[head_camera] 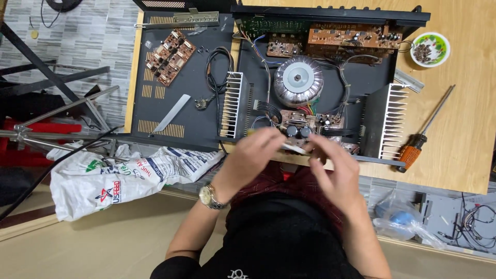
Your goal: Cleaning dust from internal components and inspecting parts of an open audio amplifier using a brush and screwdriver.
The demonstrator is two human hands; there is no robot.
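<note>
Pinching a small pale strip (293, 148) between them, the left hand (251, 153) and right hand (333, 164) meet at the near edge of the open amplifier chassis (372, 88). Both are blurred, so the fingers read as curled about the strip, but how firmly each one grips it I cannot tell. A wristwatch (211, 196) sits on the left wrist.

Just beyond the fingertips lies a small board (305, 125) with two dark capacitors and a fan of coloured wires. A slip here could drag those leads or bend a part, since the hands work right against them. The metal watch near bare circuitry could bridge contacts if charge remains in the capacitors; that is a judgement, not something shown.

Finned heatsinks (232, 105) stand left and right of the board, with sharp-looking edges close to the knuckles. Farther back sits the round transformer (298, 80).

To the left, the removed cover (178, 77) carries loose boards (170, 56) and a flat blade. On the right of the surface (465, 129), a screwdriver (418, 138) lies near the edge and could roll off, and a bowl (430, 49) of small parts could be knocked over.
</note>
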